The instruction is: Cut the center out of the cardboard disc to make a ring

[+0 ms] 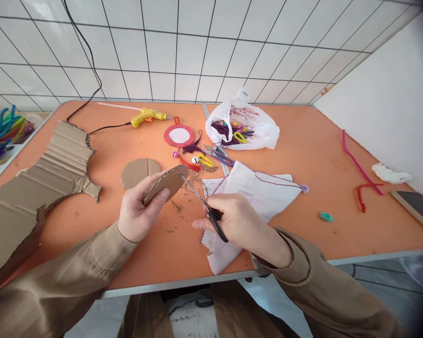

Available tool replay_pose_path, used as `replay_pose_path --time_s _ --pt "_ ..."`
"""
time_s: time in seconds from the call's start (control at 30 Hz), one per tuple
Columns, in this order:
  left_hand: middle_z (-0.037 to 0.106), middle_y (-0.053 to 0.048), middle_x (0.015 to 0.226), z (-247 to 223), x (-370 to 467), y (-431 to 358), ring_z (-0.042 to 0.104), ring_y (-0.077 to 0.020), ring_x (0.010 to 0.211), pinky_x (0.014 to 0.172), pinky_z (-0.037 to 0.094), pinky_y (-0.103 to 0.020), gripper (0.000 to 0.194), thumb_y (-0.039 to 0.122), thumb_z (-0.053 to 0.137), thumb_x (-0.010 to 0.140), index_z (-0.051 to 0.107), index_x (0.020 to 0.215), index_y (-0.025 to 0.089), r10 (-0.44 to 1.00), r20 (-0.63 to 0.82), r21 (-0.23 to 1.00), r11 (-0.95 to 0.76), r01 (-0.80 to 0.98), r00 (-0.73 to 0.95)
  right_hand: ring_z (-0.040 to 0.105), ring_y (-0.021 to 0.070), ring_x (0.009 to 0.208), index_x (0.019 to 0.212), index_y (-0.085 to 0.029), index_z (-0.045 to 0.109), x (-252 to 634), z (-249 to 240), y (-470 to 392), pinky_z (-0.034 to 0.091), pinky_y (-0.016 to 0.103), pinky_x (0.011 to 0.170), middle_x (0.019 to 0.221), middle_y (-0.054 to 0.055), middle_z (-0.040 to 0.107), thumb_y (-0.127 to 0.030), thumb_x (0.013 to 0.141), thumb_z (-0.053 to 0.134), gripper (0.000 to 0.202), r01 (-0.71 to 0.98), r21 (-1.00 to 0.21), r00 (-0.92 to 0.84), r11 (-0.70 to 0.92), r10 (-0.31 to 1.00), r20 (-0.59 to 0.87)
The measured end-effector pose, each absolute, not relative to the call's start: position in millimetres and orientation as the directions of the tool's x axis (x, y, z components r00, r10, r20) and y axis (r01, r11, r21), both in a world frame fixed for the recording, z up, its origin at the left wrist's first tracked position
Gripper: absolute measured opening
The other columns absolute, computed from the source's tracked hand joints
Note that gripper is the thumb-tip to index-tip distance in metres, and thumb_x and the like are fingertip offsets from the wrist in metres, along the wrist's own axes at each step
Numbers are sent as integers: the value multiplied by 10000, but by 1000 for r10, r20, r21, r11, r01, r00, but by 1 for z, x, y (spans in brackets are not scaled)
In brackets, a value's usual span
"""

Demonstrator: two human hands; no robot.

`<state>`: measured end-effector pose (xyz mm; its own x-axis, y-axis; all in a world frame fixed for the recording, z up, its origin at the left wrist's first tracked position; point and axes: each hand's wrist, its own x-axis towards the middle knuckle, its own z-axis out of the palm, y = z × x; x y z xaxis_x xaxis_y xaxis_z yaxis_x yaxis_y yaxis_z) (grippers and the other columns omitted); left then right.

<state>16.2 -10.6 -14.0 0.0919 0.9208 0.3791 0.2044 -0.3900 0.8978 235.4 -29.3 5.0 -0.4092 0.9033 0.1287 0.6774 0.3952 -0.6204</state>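
My left hand [139,209] grips a round piece of cardboard [167,184], tilted up above the table. In my right hand [232,218] are black-handled scissors [215,219], their blades touching the disc's right edge. Another cardboard disc [139,172] lies flat just behind my left hand. White cloth [268,190] with dark red stitching lies under and beyond my right hand. Behind the hands are a red ring with a white centre [179,135], a pink bell [175,154], a white bell [195,160], a red tassel [188,163] and purple-handled scissors [221,156].
A yellow glue gun [148,117] with a black cord lies at the back. Large torn cardboard [52,169] covers the left side. A white plastic bag [264,126] holds tassels. Pipe cleaners [361,162], a teal piece [326,216] and a dark flat object [418,209] lie at right.
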Motion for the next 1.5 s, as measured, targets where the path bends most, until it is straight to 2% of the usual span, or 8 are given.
replay_pose_path --time_s 0.27,0.37,0.47,0.63,0.77,0.97,1.2,1.5 --pt "755 -54 864 -4 12 10 691 -230 802 689 552 -319 309 313 824 634 734 893 170 995 -20 967 -6 -256 -98 387 109 525 699 -158 560 237 17 -26 303 248 501 604 -14 492 -583 741 680 444 555 -773 -560 306 825 -76" --pt "756 -53 787 2 11 12 695 -213 734 638 540 -290 309 288 855 569 737 826 164 990 -135 938 118 -326 -30 435 123 537 815 -143 599 240 20 -26 340 253 510 652 9 542 -550 750 659 416 477 -851 -574 222 812 -110" --pt "757 -54 775 4 12 11 697 -215 703 617 543 -300 299 285 858 557 739 807 170 989 -145 941 137 -310 -4 439 121 529 819 -142 596 243 18 -25 345 249 501 631 1 540 -494 751 664 364 448 -883 -548 139 823 -148" --pt "755 -53 796 1 13 6 690 -224 705 615 556 -325 270 326 837 602 752 821 193 999 -47 976 48 -212 12 446 120 549 778 -140 595 242 17 -23 368 245 512 635 -2 542 -454 742 690 330 454 -885 -541 103 821 -183" --pt "744 -42 815 -5 12 3 677 -217 756 657 563 -326 237 329 788 696 765 892 198 994 99 992 -94 -83 56 321 96 519 704 -143 582 237 20 -24 285 229 467 537 -57 401 -486 727 711 368 569 -812 -470 133 863 -187" --pt "715 19 725 -12 14 -5 620 -138 619 577 533 -250 177 279 754 748 773 918 233 956 294 951 -293 100 4 244 88 526 552 -187 394 234 16 -26 204 236 455 532 -73 284 -527 719 709 492 653 -721 -417 235 905 -83" --pt "758 15 820 -14 19 -17 676 -134 641 589 545 -225 299 172 684 805 726 1090 249 871 486 813 -481 329 73 262 83 514 564 -190 388 233 13 -27 221 229 462 527 -72 331 -496 735 709 476 657 -712 -430 249 899 -83" --pt "743 -14 1129 -9 21 -21 726 -174 954 848 581 -248 569 33 658 790 603 1287 304 667 721 521 -701 488 188 329 92 499 570 -205 318 232 5 -30 253 238 491 560 -37 404 -544 788 658 527 647 -640 -457 414 883 108"
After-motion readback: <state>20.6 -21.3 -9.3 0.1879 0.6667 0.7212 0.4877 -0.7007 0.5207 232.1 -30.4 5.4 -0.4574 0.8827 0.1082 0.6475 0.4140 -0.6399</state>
